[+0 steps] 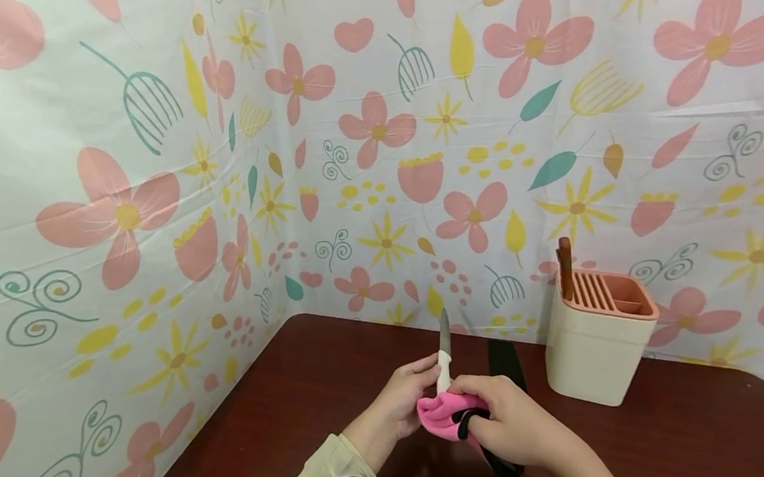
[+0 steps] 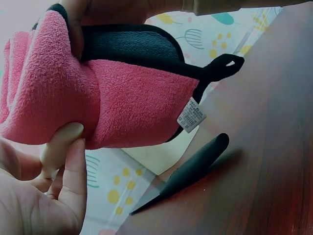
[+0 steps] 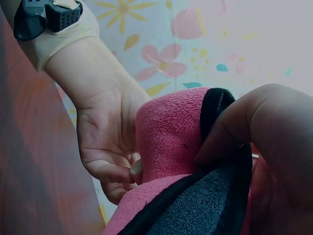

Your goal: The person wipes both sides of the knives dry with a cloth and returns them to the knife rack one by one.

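My left hand (image 1: pixel 407 392) pinches the white handle of a small knife (image 1: pixel 445 369), its bare blade pointing up and away. The handle's butt (image 2: pixel 66 139) shows between thumb and fingers in the left wrist view. My right hand (image 1: pixel 509 420) grips a folded cloth (image 1: pixel 441 416), pink and fluffy on one face and dark grey with black edging on the other. The bunched pink part sits right at the handle's lower end. A black hanging loop (image 2: pixel 225 67) and a white label (image 2: pixel 191 115) stick out from the cloth.
A long black object (image 1: pixel 506 359) with a rounded end lies on the dark red-brown table (image 1: pixel 346 341), just beyond my right hand. At the back right stands a cream knife holder (image 1: pixel 593 355) with a slotted orange top and brown handles (image 1: pixel 565 268). Flowered sheeting hangs behind and left.
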A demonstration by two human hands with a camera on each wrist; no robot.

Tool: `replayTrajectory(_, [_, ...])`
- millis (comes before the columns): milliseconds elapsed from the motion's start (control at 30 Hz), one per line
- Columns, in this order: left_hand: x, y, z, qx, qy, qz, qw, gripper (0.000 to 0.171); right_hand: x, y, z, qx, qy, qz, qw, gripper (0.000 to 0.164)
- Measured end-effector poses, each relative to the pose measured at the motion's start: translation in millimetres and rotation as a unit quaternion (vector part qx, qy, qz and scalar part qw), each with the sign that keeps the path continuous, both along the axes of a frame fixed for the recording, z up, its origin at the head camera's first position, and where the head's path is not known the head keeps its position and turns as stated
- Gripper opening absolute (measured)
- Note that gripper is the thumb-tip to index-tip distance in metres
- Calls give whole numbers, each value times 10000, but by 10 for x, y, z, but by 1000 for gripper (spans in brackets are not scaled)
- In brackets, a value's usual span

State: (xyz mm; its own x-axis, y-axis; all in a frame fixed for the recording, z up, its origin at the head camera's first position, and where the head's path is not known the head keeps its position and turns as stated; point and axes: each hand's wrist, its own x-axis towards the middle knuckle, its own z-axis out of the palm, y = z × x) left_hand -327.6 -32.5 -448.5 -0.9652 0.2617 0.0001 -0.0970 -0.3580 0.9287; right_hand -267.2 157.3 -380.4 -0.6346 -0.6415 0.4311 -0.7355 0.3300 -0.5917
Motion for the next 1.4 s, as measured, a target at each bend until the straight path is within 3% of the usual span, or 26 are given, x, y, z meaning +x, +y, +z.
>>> replayTrajectory(167, [6,-1,14,-88,53,30,9999,45,3,5,1,44,-143,167,9997,50])
replayTrajectory(333, [-8,-28,19,-186,-165,-33,9997,45,2,13,11,111,-281,495,9983,52])
replayTrajectory(500, [8,-7,-18,-123,-157,-28,9998,45,11,100,72,-144,-192,746,9969,46])
replayTrajectory(600, [38,26,-31,-172,-217,-120,9995,46,7,166,108,-488,-32,343,9982,36])
replayTrajectory(700, [78,46,-6,-332,-308,-286,9986,42,-29,198,109,-895,71,-487,9948,33])
replayTrajectory(800, [110,58,35,-399,-307,-439,9978,39,-92,180,60,-1099,313,-1437,9830,34])
replayTrajectory(900, [141,66,63,-344,-312,-602,9971,40,-156,132,-36,-1027,478,-2075,9716,34])
replayTrajectory(1100, [165,73,84,-309,-316,-693,9966,33,-222,28,-178,-686,611,-2231,9705,41])
replayTrajectory(1267, [153,74,85,-253,-349,-655,9969,31,-201,-17,-199,-547,779,-2205,9707,40])
replayTrajectory(1400, [132,51,83,-299,-364,-627,9969,32,-190,-29,-193,-623,651,-2054,9745,41])
